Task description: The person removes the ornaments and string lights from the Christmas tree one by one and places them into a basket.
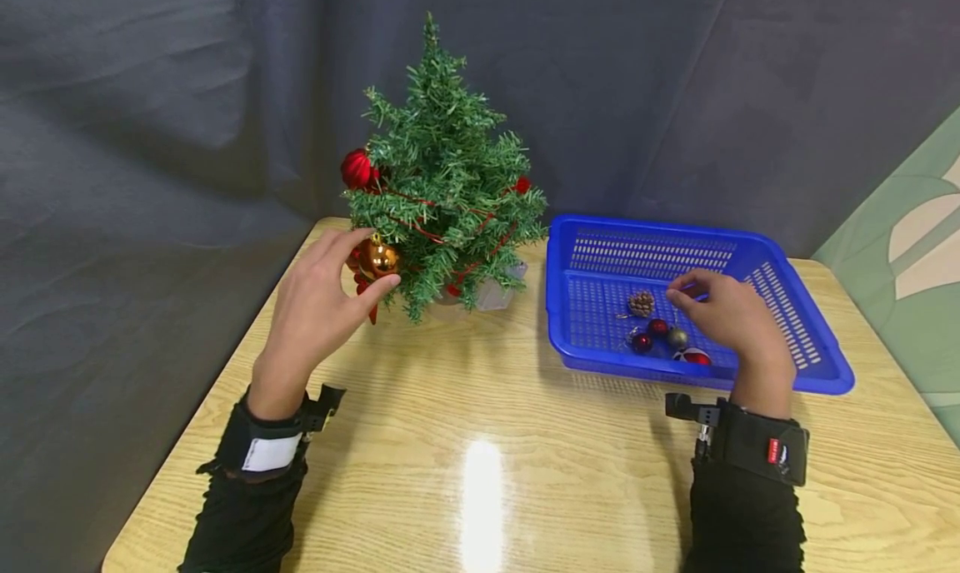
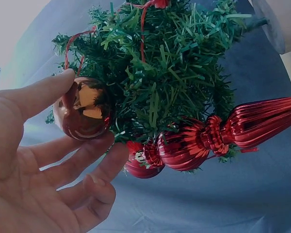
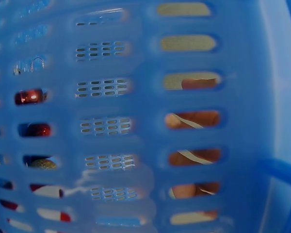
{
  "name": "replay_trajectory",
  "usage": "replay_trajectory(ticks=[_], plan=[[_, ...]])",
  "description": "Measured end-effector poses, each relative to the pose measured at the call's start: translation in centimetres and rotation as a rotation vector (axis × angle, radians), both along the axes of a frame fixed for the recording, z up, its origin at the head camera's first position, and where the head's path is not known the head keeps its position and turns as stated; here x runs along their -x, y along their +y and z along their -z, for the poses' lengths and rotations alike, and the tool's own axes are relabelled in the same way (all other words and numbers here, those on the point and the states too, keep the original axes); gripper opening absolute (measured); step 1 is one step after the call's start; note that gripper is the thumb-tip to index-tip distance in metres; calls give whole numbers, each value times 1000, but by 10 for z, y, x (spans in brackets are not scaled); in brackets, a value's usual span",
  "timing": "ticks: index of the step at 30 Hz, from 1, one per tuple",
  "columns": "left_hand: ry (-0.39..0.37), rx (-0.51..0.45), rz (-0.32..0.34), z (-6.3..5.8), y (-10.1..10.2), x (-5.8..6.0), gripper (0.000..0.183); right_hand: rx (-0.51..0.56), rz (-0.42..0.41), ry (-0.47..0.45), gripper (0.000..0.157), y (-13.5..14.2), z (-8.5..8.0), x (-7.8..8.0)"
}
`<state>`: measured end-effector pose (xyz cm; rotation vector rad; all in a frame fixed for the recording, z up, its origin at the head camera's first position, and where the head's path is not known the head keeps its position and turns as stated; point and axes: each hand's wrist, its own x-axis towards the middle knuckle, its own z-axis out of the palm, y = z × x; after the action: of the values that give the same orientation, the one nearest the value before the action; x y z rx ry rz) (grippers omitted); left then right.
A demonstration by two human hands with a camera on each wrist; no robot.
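Note:
At the tree's lower left my left hand (image 1: 318, 294) holds a shiny copper-gold bauble (image 1: 384, 258) between thumb and fingers. In the left wrist view the thumb lies against this bauble (image 2: 89, 108), and a red cord loop rises behind it to the Christmas tree (image 2: 155, 73). My right hand (image 1: 723, 306) is over the blue basket (image 1: 558, 306), its thumb and index finger together on what looks like a thin thread. Below those fingers lies a dull gold bauble (image 1: 677, 337). The basket's wall largely hides this hand in the right wrist view.
Also in the basket are a pine cone (image 1: 641, 304), small dark red baubles (image 1: 641, 342) and a red-and-white ornament (image 1: 696, 356). A ribbed red bauble (image 1: 357, 169) and a long red ornament (image 2: 262, 124) hang on the tree. Grey cloth (image 1: 600, 98) stands behind the wooden table (image 1: 570, 473).

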<state>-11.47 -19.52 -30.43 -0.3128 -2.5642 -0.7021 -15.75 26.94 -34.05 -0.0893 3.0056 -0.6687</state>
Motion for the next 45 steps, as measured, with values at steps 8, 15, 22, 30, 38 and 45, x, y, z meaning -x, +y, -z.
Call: replay_trajectory(ticks=[8, 15, 22, 30, 38, 45], plan=[[-7, -86, -10, -1, 0, -2, 68, -4, -6, 1, 46, -1, 0, 0], [25, -135, 6, -2, 0, -3, 63, -7, -20, 3, 48, -1, 0, 0], [67, -130, 23, 0, -1, -3, 58, -18, -17, -11, 47, -3, -1, 0], [99, -145, 19, -3, -1, -5, 53, -23, -4, -15, 47, -4, -2, -1], [101, -171, 13, -5, 0, -5, 50, -23, -1, -13, 44, -5, -1, -1], [122, -163, -12, -3, -3, -3, 49, -22, -2, -12, 44, -6, -2, -1]])
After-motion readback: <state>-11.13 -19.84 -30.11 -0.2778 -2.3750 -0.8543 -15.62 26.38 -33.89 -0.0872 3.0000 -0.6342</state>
